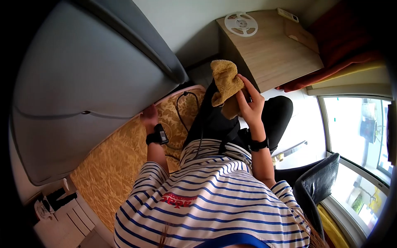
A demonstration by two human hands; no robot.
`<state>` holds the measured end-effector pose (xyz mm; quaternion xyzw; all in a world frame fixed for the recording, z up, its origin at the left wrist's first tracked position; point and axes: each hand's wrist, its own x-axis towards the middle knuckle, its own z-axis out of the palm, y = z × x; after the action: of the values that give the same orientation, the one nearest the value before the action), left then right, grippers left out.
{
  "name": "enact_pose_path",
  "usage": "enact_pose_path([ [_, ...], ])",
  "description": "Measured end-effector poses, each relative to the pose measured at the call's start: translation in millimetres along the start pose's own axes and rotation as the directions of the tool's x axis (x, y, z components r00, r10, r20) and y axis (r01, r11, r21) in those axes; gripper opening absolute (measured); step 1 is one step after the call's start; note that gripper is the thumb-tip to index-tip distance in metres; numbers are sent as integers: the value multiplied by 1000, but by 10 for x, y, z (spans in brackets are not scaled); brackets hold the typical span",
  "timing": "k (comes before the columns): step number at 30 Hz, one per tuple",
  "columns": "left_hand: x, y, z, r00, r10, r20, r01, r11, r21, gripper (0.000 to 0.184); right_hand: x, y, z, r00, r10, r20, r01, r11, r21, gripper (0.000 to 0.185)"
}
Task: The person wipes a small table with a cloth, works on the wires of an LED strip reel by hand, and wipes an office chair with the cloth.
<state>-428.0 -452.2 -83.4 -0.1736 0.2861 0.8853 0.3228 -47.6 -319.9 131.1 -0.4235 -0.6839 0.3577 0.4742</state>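
A crumpled tan cloth [226, 80] hangs from my right hand [251, 103], pinched between thumb and fingers above my lap. Part of the cloth drops below the hand in shadow. My left hand [149, 115] is down on the gold patterned mattress [107, 165], close to the grey padded panel; its fingers are in shade and hard to make out. A black strap with a small device sits on the left wrist, and a black band on the right wrist. A dark cable [178, 108] loops over the mattress between the left hand and my leg.
The large grey padded panel [82, 82] stands at the left. A wooden cabinet [273, 51] at the upper right bears a white reel [241, 24] and a remote [288, 15]. Red curtain [343, 49], glass window [355, 124] and a black chair [316, 182] are at the right.
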Motion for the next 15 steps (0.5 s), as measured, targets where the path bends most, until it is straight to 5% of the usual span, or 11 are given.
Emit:
enact_pose_path([
  [2,-50,-45,16,998,-68,-19,65,990,-125,56,-10,37,-28,1000,10,-18,-11,999,-42,40],
  [4,-335,-196,330,927,-369,74,371,929,-16,59,23,124,-47,981,-19,-193,11,999,-45,39],
  [6,-909,-573,1062,845,-530,-70,534,840,97,60,80,154,-154,963,45,-267,-65,996,-65,39],
  [7,-1091,-755,1243,801,-596,50,559,776,291,62,122,199,-213,948,17,-316,-46,995,-84,40],
  [11,-1510,-1572,1734,509,-827,237,382,465,799,64,367,301,-449,904,-181,-387,63,952,-299,45],
  [15,-1802,-2520,1954,397,-858,325,234,437,868,59,549,508,-549,961,-238,-140,119,815,-566,47],
])
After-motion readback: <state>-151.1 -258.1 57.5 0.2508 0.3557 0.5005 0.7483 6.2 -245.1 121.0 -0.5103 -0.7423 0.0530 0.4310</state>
